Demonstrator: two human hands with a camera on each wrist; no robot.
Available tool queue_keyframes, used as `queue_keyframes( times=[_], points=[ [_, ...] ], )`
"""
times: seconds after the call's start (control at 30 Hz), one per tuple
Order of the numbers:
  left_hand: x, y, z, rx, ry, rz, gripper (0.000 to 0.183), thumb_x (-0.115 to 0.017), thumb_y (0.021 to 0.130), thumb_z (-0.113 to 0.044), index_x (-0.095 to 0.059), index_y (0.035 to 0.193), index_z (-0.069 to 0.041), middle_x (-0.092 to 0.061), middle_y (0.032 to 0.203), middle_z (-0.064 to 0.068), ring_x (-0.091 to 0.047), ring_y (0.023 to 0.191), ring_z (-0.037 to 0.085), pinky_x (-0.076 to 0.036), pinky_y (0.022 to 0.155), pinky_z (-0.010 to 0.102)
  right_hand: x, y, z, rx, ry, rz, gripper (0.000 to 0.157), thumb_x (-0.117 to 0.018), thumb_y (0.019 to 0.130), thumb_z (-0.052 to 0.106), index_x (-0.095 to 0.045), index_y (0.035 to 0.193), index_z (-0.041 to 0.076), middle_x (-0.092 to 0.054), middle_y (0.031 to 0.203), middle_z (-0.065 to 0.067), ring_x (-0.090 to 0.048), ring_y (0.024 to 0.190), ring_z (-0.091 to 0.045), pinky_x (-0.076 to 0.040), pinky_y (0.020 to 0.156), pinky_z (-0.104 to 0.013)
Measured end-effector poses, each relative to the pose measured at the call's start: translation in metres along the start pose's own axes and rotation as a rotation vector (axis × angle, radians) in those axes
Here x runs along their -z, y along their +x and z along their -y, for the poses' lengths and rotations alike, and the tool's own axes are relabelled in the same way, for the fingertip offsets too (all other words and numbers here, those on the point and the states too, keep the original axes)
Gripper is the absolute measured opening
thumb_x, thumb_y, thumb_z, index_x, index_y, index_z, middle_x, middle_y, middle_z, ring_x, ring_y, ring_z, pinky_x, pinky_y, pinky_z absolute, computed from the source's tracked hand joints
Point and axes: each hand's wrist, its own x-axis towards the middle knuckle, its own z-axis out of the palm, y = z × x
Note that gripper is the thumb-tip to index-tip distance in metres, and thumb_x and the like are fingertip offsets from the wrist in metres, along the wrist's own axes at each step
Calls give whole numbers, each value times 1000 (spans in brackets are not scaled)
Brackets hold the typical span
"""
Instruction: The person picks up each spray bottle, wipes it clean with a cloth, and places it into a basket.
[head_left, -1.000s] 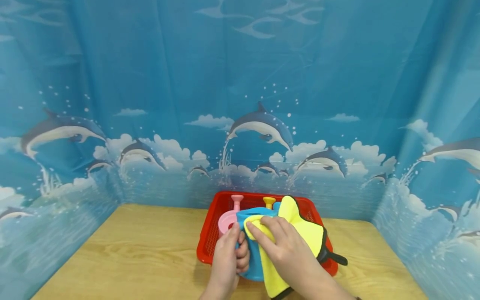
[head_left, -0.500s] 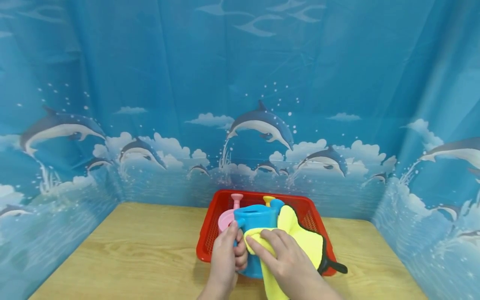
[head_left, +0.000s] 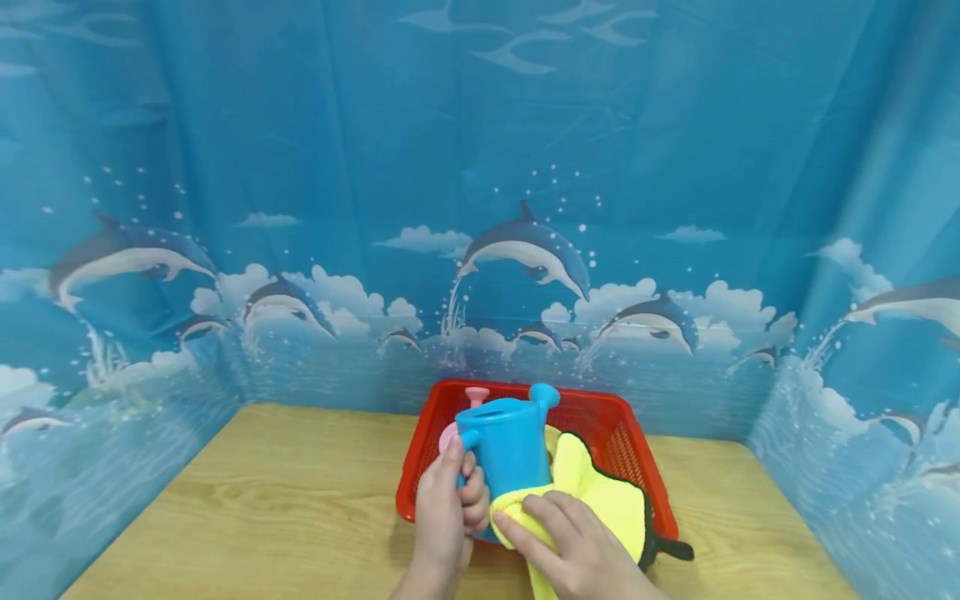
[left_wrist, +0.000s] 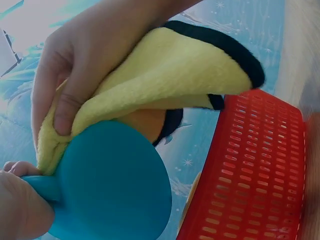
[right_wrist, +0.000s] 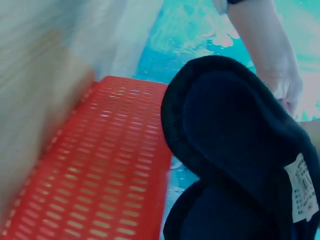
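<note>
My left hand (head_left: pixel 444 517) grips the handle of a blue toy watering can (head_left: pixel 513 450) with its spout pointing away to the right. In the left wrist view the round base of the watering can (left_wrist: pixel 112 185) faces the camera. My right hand (head_left: pixel 573 542) pinches a yellow cloth (head_left: pixel 611 500) with black edging and presses it against the lower side of the can. The thumb of that right hand (left_wrist: pixel 85 75) lies over the cloth's fold. Dark fabric of the cloth with a white label (right_wrist: pixel 302 187) fills much of the right wrist view, hiding the right fingers.
Behind the hands a red basket (head_left: pixel 651 475) stands on the wooden table (head_left: pixel 285 500). In it are a pink watering can (head_left: pixel 447 436), partly hidden, and something yellow behind the blue can. A blue dolphin-print curtain (head_left: pixel 480 167) surrounds the table on its far and side edges.
The right hand and cloth have slid down the blue watering can's side, baring its rim and upper body. The can has risen slightly, and its spout now shows fully.
</note>
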Motion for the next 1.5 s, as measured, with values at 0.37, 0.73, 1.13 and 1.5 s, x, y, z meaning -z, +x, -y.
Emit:
queue_keyframes(
  times=[0.37, 0.73, 1.13, 1.5],
  points=[
    [3, 3, -1, 40, -1, 5, 39, -37, 96, -46, -33, 74, -14, -27, 50, -4, -25, 39, 8, -22, 41, 19, 6, -9, 4, 33, -57, 102, 53, -60, 84, 46, -49, 128, 20, -54, 108, -2, -50, 96, -16, -49, 76, -27],
    [0, 0, -1, 102, -28, 102, 38, -36, 97, -46, -33, 75, -14, -30, 50, -5, -27, 40, 6, -24, 43, 19, 2, 4, -15, -69, 122, -126, 32, -39, 98, 30, -57, 121, 16, -55, 104, -6, -50, 96, -16, -48, 77, -25],
    [-2, -5, 1, 172, -87, 202, 39, -36, 95, -49, -33, 75, -15, -28, 50, -6, -26, 40, 6, -21, 42, 19, 6, 37, -47, -109, 25, -356, 27, -43, 97, 24, -64, 111, 14, -56, 99, -13, -52, 89, -23, -49, 69, -33],
    [7, 0, -6, 120, -134, 189, 37, -35, 97, -44, -31, 73, -16, -31, 48, -7, -28, 39, 4, -21, 42, 19, 2, 41, -41, -26, 56, -361, 26, -45, 96, 23, -64, 109, 11, -55, 97, -14, -51, 91, -23, -50, 69, -30]
  ],
)
